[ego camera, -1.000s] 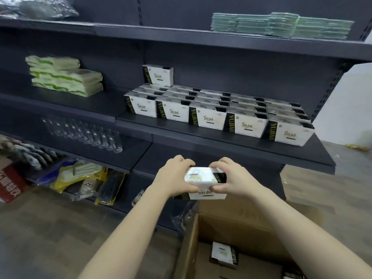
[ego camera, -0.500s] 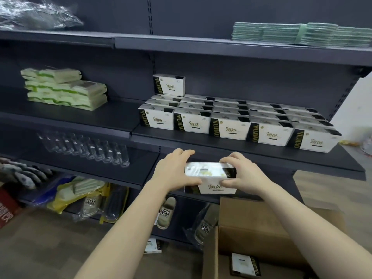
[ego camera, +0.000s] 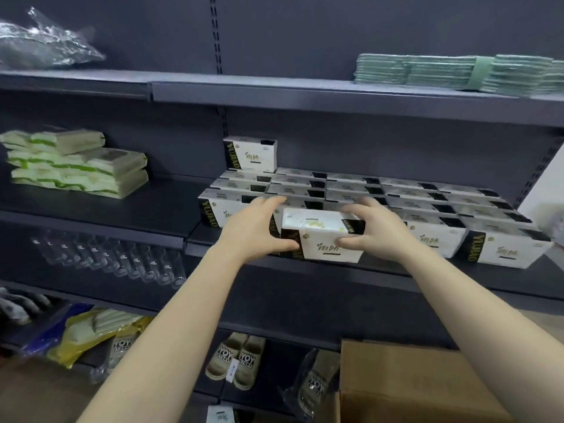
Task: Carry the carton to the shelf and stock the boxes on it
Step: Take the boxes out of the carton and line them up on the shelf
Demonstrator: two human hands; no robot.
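I hold a white box with black ends between both hands at the front of the dark middle shelf. My left hand grips its left end and my right hand grips its right end. Behind it, several matching white and black boxes lie in rows on the shelf, and one more box stands on top at the back left. The brown carton sits on the floor at the lower right, its inside out of view.
Green and white packs are stacked on the shelf to the left. Folded green cloths lie on the top shelf, clear bottles on a lower shelf, bagged slippers near the floor.
Both hands have lifted the box up and forward from above the carton to the front of the middle shelf. The view has tilted up, so most of the carton has dropped out of sight.
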